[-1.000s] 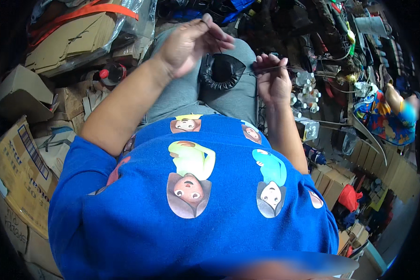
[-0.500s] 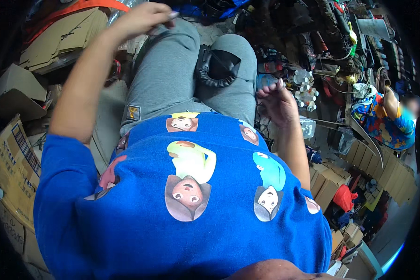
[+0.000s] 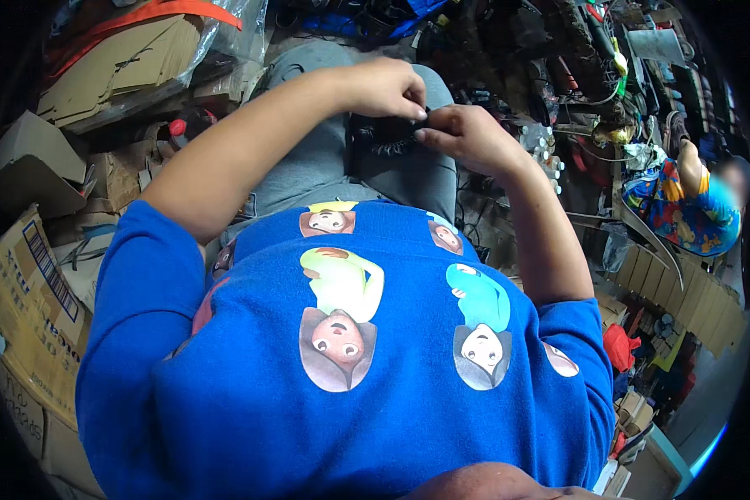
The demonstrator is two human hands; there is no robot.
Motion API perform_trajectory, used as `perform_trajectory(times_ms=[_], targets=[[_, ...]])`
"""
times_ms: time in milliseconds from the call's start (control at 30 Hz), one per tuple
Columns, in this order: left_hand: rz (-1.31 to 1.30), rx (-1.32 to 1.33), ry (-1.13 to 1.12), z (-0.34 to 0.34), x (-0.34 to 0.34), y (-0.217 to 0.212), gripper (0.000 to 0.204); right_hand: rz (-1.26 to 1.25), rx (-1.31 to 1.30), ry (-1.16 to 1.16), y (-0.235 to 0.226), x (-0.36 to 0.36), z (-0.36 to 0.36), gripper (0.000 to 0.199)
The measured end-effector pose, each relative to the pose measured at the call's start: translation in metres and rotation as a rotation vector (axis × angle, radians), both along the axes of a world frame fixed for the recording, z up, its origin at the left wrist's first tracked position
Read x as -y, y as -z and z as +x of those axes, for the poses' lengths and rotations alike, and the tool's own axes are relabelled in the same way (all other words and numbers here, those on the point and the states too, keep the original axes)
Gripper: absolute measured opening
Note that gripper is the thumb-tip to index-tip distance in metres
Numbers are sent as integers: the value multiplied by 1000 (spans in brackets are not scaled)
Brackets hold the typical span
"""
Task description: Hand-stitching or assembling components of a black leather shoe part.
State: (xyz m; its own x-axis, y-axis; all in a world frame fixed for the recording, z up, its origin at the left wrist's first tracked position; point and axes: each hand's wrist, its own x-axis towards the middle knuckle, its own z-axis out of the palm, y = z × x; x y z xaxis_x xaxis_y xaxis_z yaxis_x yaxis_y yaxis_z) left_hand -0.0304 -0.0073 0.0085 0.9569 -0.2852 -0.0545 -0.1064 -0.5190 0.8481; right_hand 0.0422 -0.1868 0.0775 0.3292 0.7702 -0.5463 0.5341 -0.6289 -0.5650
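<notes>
On my lap lies a black piece point(image 3: 385, 137) with a ruffled, gathered edge, partly covered by my hands; its exact kind is unclear. My left hand point(image 3: 387, 90) reaches across from the left, fingers curled and thumb pressed in at the piece's upper right corner. Facing it, my right hand point(image 3: 472, 138) pinches at the same corner, thumb and forefinger closed. The two sets of fingertips almost meet over a small dark bit of it. Grey trousers point(image 3: 304, 154) show beneath my forearms.
Flattened cardboard point(image 3: 129, 67) is stacked at the upper left, with an open carton point(image 3: 37, 162) below it. Small clear bottles point(image 3: 543, 150) stand beyond my right hand. Another person point(image 3: 696, 204) in colourful clothes sits at the far right, near a thin curved strip point(image 3: 654, 242).
Both hands have come together over the black piece on my lap. My left hand moved down and right from above my knee; my right hand moved up and left.
</notes>
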Motion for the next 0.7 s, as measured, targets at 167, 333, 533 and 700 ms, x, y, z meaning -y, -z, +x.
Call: perform_trajectory(times_ms=[167,333,533,700], targets=[[-26,-93,38,14,11,3,24,63,-125,-9,15,19,3,23],[-61,-71,41,18,12,9,22,177,-236,259,-16,60,-3,29],[-327,-227,135,15,-8,11,18,339,24,202,-16,60,-15,20],[-373,-332,152,17,-10,12,24,253,204,183,-3,37,-24,20]])
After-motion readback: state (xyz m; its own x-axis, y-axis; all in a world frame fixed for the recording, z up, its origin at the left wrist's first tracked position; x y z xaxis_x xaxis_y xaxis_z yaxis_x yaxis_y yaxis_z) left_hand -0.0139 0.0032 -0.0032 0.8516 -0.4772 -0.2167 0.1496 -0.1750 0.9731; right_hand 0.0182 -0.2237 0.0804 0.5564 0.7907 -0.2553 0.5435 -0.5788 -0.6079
